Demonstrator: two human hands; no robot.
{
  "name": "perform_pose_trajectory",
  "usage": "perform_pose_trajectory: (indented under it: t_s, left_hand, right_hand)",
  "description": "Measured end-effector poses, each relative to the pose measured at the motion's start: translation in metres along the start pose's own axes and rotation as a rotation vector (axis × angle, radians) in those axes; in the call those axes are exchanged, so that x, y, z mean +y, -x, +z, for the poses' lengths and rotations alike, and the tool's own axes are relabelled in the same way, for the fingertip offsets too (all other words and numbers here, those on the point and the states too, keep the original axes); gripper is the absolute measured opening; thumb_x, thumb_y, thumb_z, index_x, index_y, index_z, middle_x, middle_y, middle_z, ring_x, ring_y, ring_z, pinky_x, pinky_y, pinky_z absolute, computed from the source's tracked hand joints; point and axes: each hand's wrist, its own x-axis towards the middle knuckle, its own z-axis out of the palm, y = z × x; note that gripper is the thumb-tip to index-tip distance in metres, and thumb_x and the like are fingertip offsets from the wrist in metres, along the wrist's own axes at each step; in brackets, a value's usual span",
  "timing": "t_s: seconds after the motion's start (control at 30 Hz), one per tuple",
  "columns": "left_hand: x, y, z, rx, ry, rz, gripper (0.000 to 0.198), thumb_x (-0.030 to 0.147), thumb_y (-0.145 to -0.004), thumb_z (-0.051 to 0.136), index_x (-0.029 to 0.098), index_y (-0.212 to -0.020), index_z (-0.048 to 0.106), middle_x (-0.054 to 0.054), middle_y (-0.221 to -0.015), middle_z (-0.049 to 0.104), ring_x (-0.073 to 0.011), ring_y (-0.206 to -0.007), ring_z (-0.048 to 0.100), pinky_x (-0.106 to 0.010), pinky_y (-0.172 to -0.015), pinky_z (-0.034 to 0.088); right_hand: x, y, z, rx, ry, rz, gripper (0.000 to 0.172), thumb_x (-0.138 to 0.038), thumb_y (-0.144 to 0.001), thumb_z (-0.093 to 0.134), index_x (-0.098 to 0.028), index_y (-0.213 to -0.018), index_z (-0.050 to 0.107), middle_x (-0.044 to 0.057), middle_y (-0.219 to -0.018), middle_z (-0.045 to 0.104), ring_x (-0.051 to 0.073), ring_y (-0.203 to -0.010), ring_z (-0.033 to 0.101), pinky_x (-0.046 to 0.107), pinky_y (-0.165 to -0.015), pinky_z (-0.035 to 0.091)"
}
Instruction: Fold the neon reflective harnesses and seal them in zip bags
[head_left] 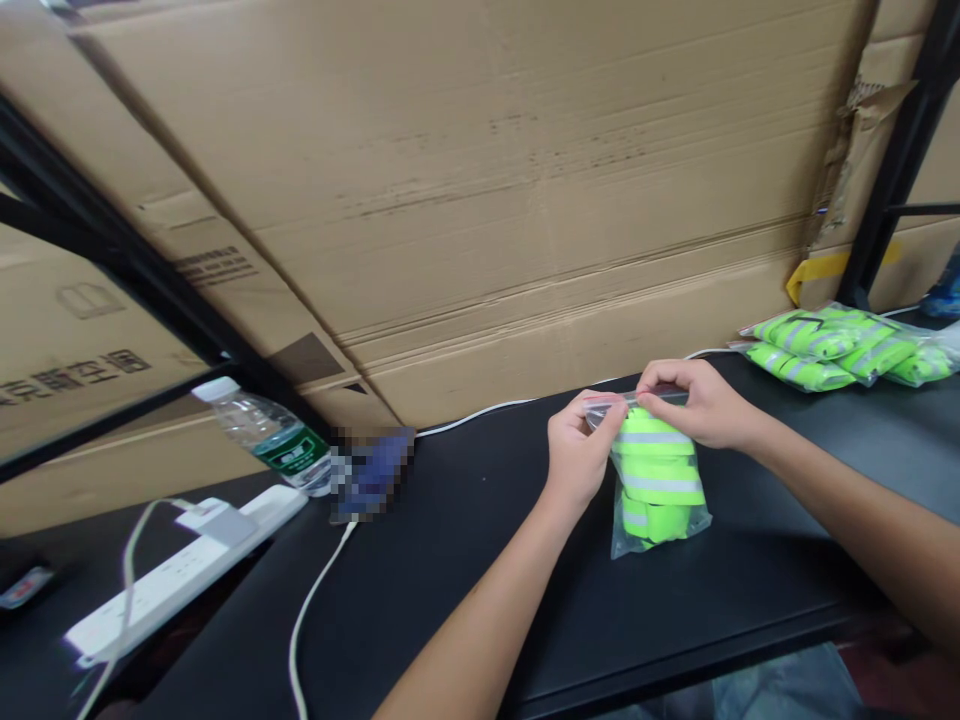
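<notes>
Your left forearm and right forearm reach in from the bottom corners of the view over a black tabletop. Your left hand is in a narrow pinch, its thumb and fingers closed on the upper left corner of a clear plastic bag. Your right hand is just as narrow, its fingers pinching the bag's top edge close beside your left hand. Take your hands as the clock's centre, with twelve straight ahead: the bag sits at six o'clock, directly below your fingers, with its lower end down at the tabletop. Inside it is folded hi-vis fabric, neon yellow with silver reflective bands. At two o'clock, well past your right hand, a pile of bagged hi-vis bundles lies near the table's back edge. At nine o'clock a water bottle lies on its side, its green label showing and its base just beside a pixelated blue object too blurred to name. Farther out at eight o'clock is a white power strip. Large cardboard boxes lean behind the table, and a black metal shelf upright stands at one o'clock.
</notes>
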Motion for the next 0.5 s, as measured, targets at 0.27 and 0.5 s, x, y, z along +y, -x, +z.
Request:
perform_pose_trajectory:
  t_s: [0.27,0.5]
  left_hand:
    - [-0.002,-0.001,0.000,0.030,-0.011,0.016,0.025,0.040,-0.076,0.079,0.015,-0.077,0.072,-0.005,-0.076,0.069,-0.0150,-0.068,0.061,-0.025,-0.062,0.049]
    - [-0.004,0.000,-0.003,0.063,-0.008,-0.008,0.026,0.039,-0.076,0.079,0.014,-0.077,0.071,-0.003,-0.074,0.068,-0.0132,-0.067,0.059,-0.024,-0.062,0.047]
  right_hand:
    - [0.004,-0.001,-0.007,-0.020,0.046,-0.032,0.015,-0.032,-0.087,0.063,-0.018,-0.081,0.067,0.004,-0.079,0.069,0.016,-0.071,0.061,0.028,-0.066,0.048]
    - [0.006,-0.002,-0.009,-0.016,0.177,-0.129,0.015,-0.027,-0.091,0.057,-0.018,-0.082,0.065,0.003,-0.078,0.067,0.014,-0.069,0.058,0.027,-0.066,0.044]
